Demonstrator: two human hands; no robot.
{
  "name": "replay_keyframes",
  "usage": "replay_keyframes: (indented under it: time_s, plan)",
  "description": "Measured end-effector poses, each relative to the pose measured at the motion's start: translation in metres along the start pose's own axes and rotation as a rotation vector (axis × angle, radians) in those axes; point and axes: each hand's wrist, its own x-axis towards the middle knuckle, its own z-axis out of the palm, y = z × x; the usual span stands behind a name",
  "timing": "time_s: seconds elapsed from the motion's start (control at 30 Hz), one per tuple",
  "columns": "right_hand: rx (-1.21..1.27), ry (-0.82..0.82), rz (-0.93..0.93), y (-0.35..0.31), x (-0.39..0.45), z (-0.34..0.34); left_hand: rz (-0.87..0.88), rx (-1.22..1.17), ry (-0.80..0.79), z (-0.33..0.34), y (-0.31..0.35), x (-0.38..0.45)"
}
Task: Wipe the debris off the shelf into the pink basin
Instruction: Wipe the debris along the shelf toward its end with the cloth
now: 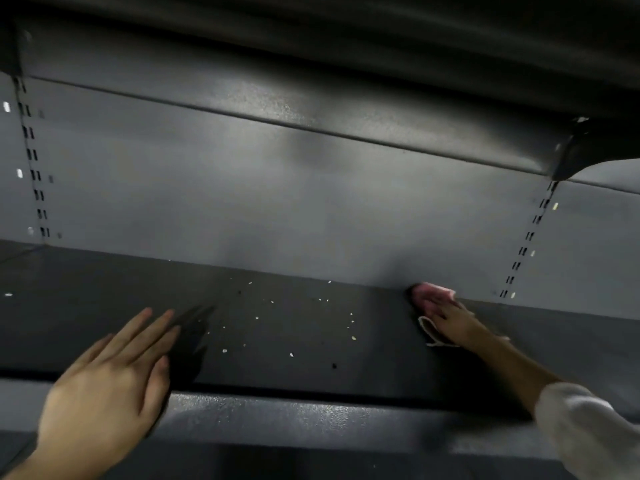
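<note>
pink cloth sits at the back of the dark metal shelf, against the grey back panel, pressed flat under the right hand, whose fingers lie extended and close together on top of it rather than pinching it. the left hand hovers or rests at the front edge, palm down, fingers straight and slightly spread, holding nothing. the debris, pale crumbs and a few dark specks, is scattered across the shelf between the two hands. the pink basin is not in view. the crumbs look light and loose, so they would likely skitter or bounce if swept fast; a slow, flat drag should gather them. the cloth looks soft and limp, so it is best worked with a flat palm keeping its leading edge down, so crumbs do not slip under.
</note>
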Motion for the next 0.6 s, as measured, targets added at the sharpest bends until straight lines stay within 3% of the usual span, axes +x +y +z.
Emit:
replay_keyframes:
  time_s: [0.07, 0.17, 0.27, 0.37, 0.5, 0.6]
  plan:
    - [0.009, -0.087, -0.063, -0.032, 0.001, 0.012, -0.047, 0.043, 0.016, -0.006, 0.008, 0.000]
    - [0.090, -0.086, -0.228, -0.092, -0.009, 0.026, -0.081, 0.068, -0.020, -0.014, 0.012, 0.001]
    - [0.194, -0.047, -0.279, -0.114, -0.020, 0.026, -0.050, 0.109, -0.055, -0.021, 0.009, -0.001]
    - [0.274, 0.074, -0.133, -0.077, -0.025, 0.006, -0.085, 0.146, -0.096, -0.030, -0.010, -0.003]
    - [0.135, 0.129, 0.150, 0.010, -0.025, -0.012, -0.140, 0.122, -0.126, -0.035, -0.032, -0.006]
    - [0.037, 0.034, 0.096, 0.010, 0.001, 0.001, -0.140, 0.134, -0.123, -0.032, -0.029, -0.004]
